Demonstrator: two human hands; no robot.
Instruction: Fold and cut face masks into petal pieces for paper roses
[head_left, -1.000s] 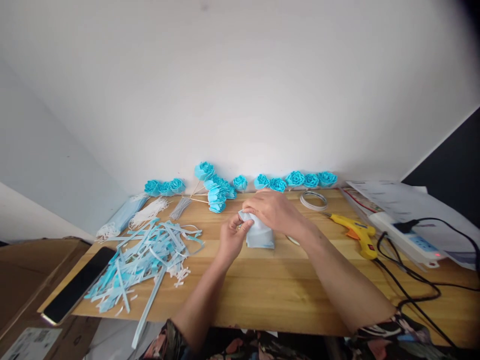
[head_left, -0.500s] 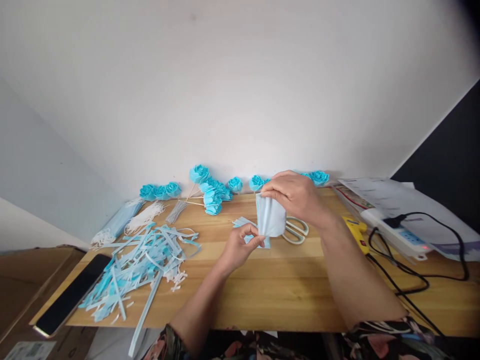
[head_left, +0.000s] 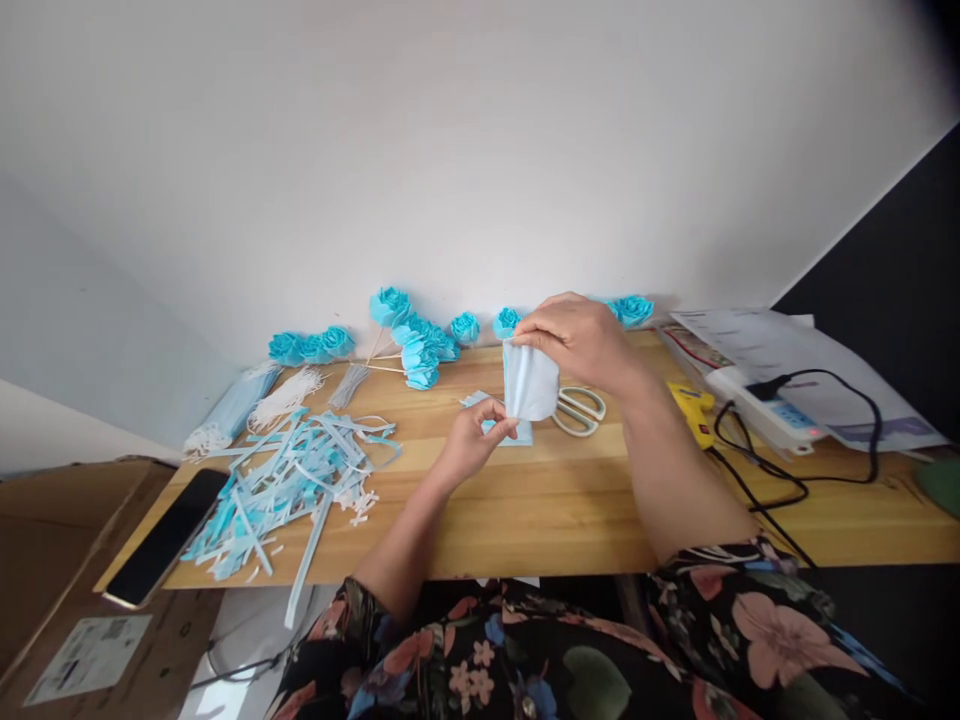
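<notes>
A pale blue and white piece of folded fabric is held upright between my hands above the wooden table. My right hand pinches its top left corner from above. At its lower left corner, my left hand grips it between thumb and fingers. Flat blue pieces lie on the table just behind and below the fabric, partly covered by it and my left hand. Scissors with white handles lie right beside the fabric, their blades hidden.
Blue fabric flowers line the wall. Cut strips, a phone, stacked masks, white loops and thin wires lie left. A yellow glue gun, power strip and black cables are right.
The camera view has tilted down, so the table sits higher in the picture and more of the floral clothing shows. Both hands keep hold of the fabric in much the same pose.
</notes>
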